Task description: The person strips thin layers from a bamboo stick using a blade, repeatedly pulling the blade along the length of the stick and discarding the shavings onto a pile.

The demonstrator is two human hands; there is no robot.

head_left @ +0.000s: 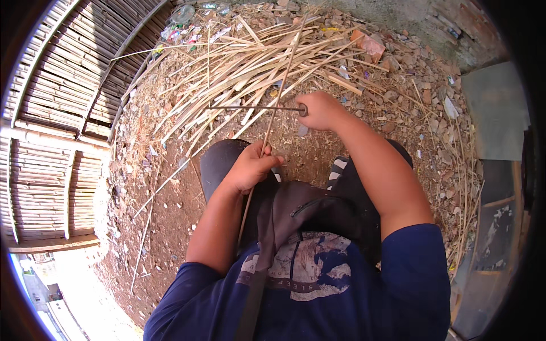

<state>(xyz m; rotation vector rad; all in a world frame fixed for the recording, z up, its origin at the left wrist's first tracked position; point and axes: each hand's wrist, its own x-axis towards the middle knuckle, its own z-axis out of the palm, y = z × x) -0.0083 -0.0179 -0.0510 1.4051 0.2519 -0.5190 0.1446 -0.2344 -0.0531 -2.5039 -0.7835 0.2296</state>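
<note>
My left hand [252, 165] grips a long thin bamboo strip [281, 94] just above my lap; the strip runs up and away from me over the pile of splints. My right hand [322, 110] is closed on the handle end of a long dark knife [250, 107], whose thin blade points left and crosses the strip at about its middle. The strip's lower end passes under my left hand toward my knees.
A big heap of split bamboo strips [239, 68] lies ahead on the dirt ground. A woven bamboo panel [57, 113] stands at the left. Brick rubble [368, 44] and stones are scattered at the upper right. Grey boards [495, 108] lie at the right edge.
</note>
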